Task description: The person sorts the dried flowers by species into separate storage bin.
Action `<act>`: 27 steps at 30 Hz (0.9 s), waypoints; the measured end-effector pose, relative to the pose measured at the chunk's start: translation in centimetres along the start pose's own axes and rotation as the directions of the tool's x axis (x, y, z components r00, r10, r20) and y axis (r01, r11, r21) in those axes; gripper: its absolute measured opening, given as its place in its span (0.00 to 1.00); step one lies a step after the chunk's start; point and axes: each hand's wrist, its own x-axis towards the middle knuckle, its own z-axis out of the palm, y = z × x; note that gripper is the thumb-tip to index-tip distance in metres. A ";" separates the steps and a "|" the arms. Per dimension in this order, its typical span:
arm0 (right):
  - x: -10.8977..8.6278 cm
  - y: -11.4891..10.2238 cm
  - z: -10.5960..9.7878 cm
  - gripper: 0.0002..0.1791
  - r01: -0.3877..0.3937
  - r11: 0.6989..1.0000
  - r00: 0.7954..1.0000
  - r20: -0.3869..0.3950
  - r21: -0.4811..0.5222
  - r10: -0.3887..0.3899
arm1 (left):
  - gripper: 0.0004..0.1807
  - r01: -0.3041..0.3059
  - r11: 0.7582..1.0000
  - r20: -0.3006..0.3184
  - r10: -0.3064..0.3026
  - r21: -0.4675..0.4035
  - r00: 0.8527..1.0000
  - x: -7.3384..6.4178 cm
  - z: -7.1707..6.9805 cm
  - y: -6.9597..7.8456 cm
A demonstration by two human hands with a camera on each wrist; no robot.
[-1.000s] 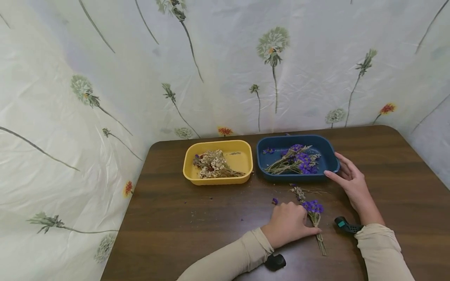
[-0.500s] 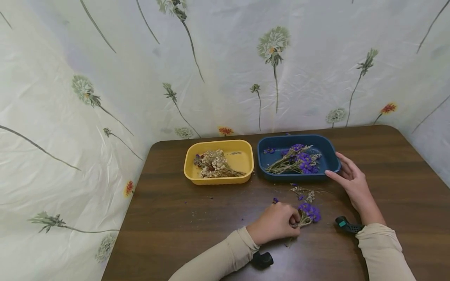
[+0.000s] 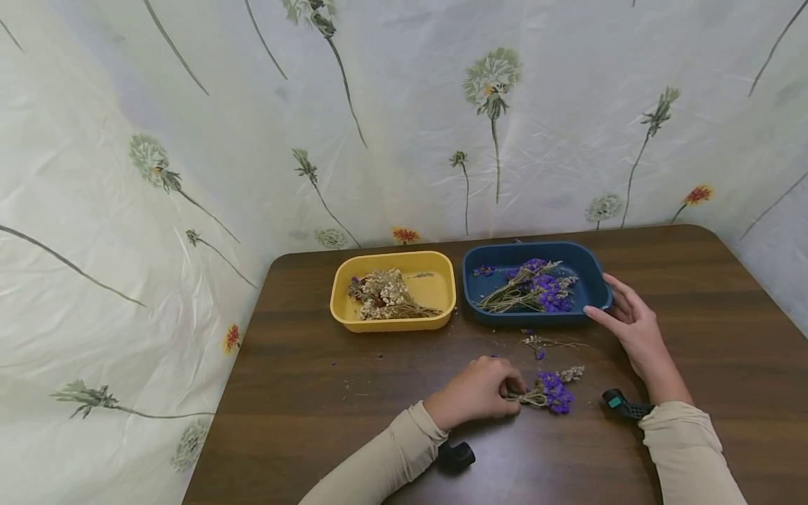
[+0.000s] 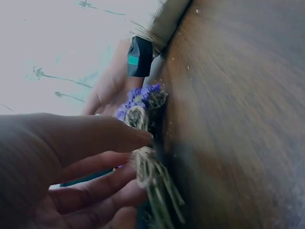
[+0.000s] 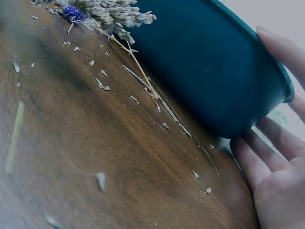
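Between the thumb and fingers of my left hand are the stems of a small bunch of dried purple flowers, tied with twine. It lies low over the table, its heads pointing right. In the left wrist view the twine bow shows at my fingertips, with cut stems trailing below. My right hand holds the right front corner of a blue tray, thumb on the rim and fingers round the side. Inside that tray lie more tied purple flowers. The right wrist view shows the tray's outer wall beside my fingers.
A yellow tray with dried cream-coloured flowers stands left of the blue one. Loose sprigs and crumbs lie on the brown table before the blue tray. A flower-printed curtain hangs behind.
My left hand has gripped the bunch and drawn it left, turning it from pointing away to lying sideways. My right hand stays on the blue tray.
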 end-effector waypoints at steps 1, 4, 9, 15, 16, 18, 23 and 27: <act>0.0 0.0 0.0 0.42 0.000 1.000 1.000 0.000 0.004 0.000 | 0.10 -0.008 1.000 -0.001 0.008 -0.019 1.000 0.1 0.1 -0.1; 0.0 0.0 0.0 0.42 0.003 1.000 1.000 -0.001 -0.008 -0.003 | 0.10 -0.030 0.998 -0.004 0.029 -0.063 1.000 0.2 0.2 -0.4; 0.0 0.0 0.0 0.42 0.001 1.000 1.000 0.003 -0.009 -0.001 | 0.09 -0.067 0.995 -0.011 0.066 -0.080 0.998 0.4 0.3 -0.6; 0.0 -0.2 0.1 0.42 -0.015 0.998 1.000 -0.005 -0.053 0.014 | 0.06 -0.105 0.990 -0.023 0.103 -0.095 0.994 0.5 0.5 -0.8; 0.0 -0.2 0.1 0.42 -0.015 0.997 1.000 -0.005 -0.070 0.015 | 0.06 -0.110 0.989 -0.024 0.108 -0.098 0.994 0.5 0.5 -0.8; 0.0 -0.2 0.0 0.42 -0.013 0.996 1.000 -0.002 -0.086 0.013 | 0.06 -0.118 0.988 -0.029 0.116 -0.096 0.993 0.6 0.6 -0.9; -0.1 -0.2 -0.1 0.42 -0.014 0.993 1.000 -0.001 -0.113 0.014 | 0.06 -0.131 0.986 -0.052 0.126 -0.102 0.991 0.6 0.5 -1.0; -0.1 -0.2 0.0 0.42 -0.015 0.993 1.000 -0.006 -0.117 0.015 | 0.06 -0.124 0.985 -0.065 0.118 -0.115 0.991 0.5 0.2 -1.1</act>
